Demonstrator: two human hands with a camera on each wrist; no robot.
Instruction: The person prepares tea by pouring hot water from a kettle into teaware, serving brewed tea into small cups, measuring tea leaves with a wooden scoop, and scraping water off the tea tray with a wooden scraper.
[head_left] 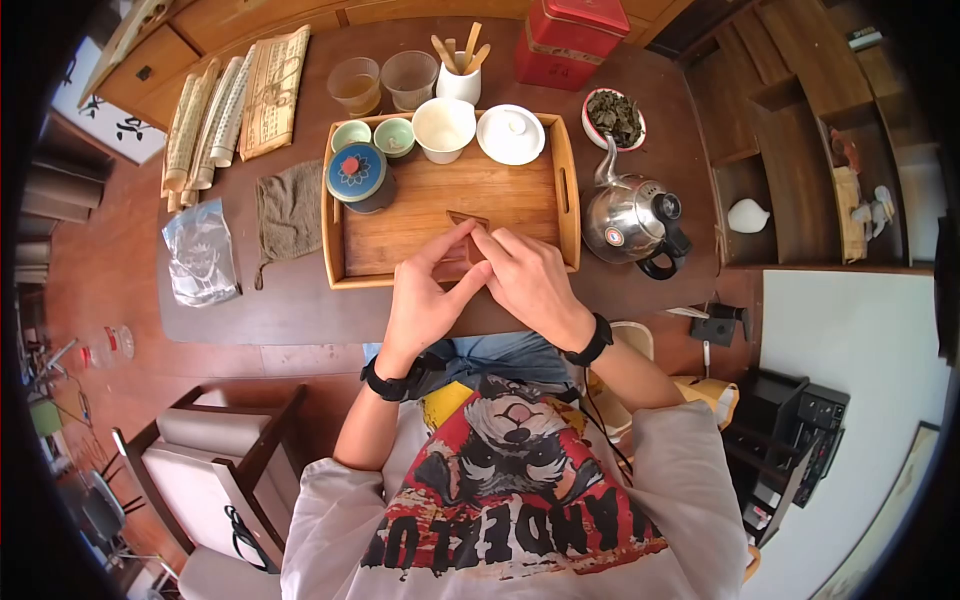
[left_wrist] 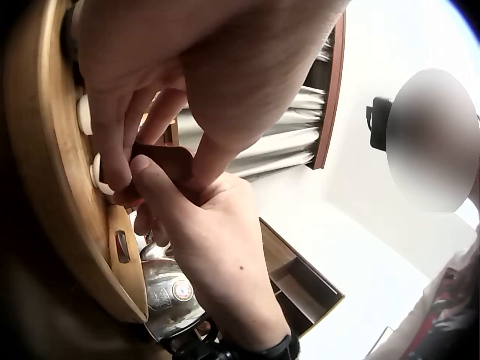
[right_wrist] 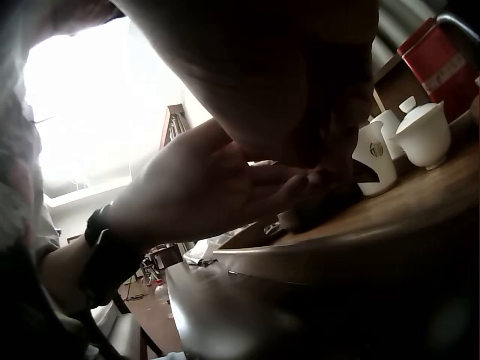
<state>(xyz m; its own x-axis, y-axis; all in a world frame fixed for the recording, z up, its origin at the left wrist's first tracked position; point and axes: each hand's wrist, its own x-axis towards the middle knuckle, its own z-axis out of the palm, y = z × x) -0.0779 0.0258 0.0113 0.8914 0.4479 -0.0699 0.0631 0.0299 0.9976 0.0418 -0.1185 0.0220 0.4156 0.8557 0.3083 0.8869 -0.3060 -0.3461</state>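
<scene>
Over the front half of the wooden tray [head_left: 450, 262], both hands meet around a small, flat, dark brown piece [left_wrist: 171, 159]. One corner of the brown piece [head_left: 467, 217] pokes out past the fingertips in the head view. My left hand [head_left: 425, 300] holds it from the left between thumb and fingers. From the right, my right hand [head_left: 530, 280] pinches it, its thumb lying on the brown face in the left wrist view. Fingers hide most of the piece. Behind the hands on the tray stand a white pitcher [head_left: 444, 132], a white lidded bowl [head_left: 511, 136], and a blue-lidded canister [head_left: 358, 175].
Two pale green cups [head_left: 394, 138] sit at the tray's back left. Right of the tray are a steel kettle [head_left: 630, 215] and a dish of dark leaves [head_left: 613, 118]. A brown cloth [head_left: 288, 222] and a plastic bag [head_left: 202, 255] lie left; a red tin [head_left: 570, 42] stands behind.
</scene>
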